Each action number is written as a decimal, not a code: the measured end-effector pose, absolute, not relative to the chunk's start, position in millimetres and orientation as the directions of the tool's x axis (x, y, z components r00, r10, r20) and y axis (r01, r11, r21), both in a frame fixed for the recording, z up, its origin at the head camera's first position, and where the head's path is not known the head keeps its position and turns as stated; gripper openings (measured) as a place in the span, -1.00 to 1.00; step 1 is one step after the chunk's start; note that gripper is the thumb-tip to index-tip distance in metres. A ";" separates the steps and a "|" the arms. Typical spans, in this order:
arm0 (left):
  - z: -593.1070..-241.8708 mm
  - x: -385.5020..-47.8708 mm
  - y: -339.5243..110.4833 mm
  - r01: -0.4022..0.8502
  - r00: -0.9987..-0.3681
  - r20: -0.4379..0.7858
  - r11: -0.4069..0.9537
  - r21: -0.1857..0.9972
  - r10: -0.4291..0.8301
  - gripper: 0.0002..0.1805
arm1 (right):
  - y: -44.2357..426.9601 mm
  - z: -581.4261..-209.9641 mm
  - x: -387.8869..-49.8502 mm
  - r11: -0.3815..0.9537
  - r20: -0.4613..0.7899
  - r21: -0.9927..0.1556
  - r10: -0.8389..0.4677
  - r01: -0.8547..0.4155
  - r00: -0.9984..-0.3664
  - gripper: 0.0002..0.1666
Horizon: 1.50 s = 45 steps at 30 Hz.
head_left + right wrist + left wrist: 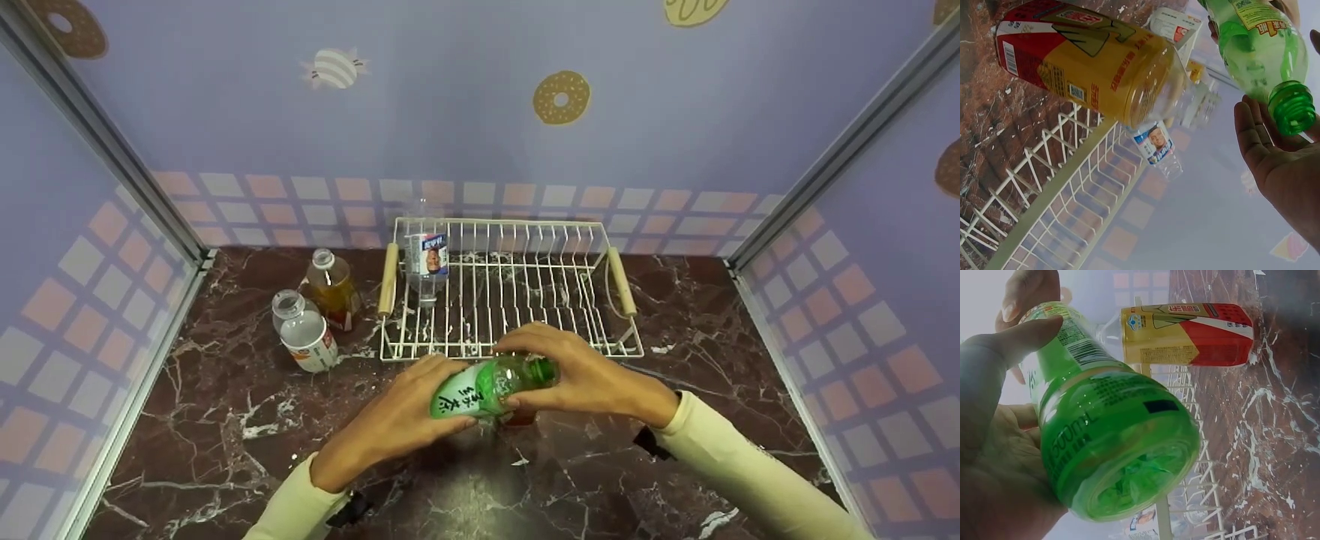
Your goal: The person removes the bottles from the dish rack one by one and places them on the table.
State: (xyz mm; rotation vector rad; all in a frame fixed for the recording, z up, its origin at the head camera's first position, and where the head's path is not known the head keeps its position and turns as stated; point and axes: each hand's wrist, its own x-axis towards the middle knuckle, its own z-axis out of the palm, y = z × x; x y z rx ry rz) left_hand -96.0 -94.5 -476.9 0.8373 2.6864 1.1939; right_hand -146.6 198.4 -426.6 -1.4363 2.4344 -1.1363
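Note:
A green plastic bottle (480, 390) lies tilted above the tabletop between both hands, its base toward the left and its uncapped threaded neck (1293, 109) toward the right. My left hand (409, 405) grips its labelled lower body, thumb on the near side. The right hand (577, 375) curves around the shoulder and neck, with fingers on the far side and thumb on the near side. Just beyond it in the wrist views stands a bottle with a gold and red label (1185, 334), also uncapped (1095, 62); the head view shows only a sliver of it.
Behind the hands stands a white wire rack (510, 289) with wooden handles. A clear bottle (427, 259) lies in its left end. Left of the rack stand an amber-labelled bottle (331, 289) and a clear bottle with a white label (304, 334). Patterned walls enclose the marbled tabletop (202, 420).

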 end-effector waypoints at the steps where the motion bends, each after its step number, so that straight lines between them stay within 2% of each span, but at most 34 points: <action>1: -477.3 -95.7 -95.4 0.446 -0.852 0.149 0.544 0.711 0.503 -0.30 | 199.3 -426.4 -147.4 0.274 0.286 -0.639 -0.783 -0.719 -0.553 -0.25; 17: -484.9 -89.2 -123.8 0.370 -0.922 0.245 0.490 0.790 0.301 -0.30 | 213.0 -425.5 -155.7 0.304 0.327 -0.645 -0.720 -0.701 -0.612 -0.32; 24: -501.6 -85.9 -143.9 0.386 -0.922 0.337 0.468 0.795 0.189 -0.29 | 218.2 -428.7 -160.1 0.304 0.351 -0.645 -0.698 -0.701 -0.625 -0.36; 28: -510.7 -84.7 -155.0 0.399 -0.912 0.391 0.490 0.775 0.125 -0.28 | 221.3 -429.8 -161.6 0.327 0.333 -0.668 -0.673 -0.669 -0.661 -0.36; 32: -515.2 -82.3 -164.5 0.353 -0.924 0.379 0.491 0.797 0.049 -0.27 | 225.5 -432.1 -163.3 0.341 0.315 -0.694 -0.648 -0.634 -0.693 -0.39; 37: -522.4 -80.6 -175.1 0.283 -0.937 0.346 0.476 0.833 -0.049 -0.25 | 228.5 -435.7 -168.4 0.328 0.324 -0.701 -0.645 -0.633 -0.692 -0.42; 45: -544.9 -84.1 -190.3 0.260 -0.928 0.346 0.423 0.868 -0.138 -0.20 | 233.0 -441.8 -173.5 0.341 0.310 -0.710 -0.634 -0.616 -0.708 -0.43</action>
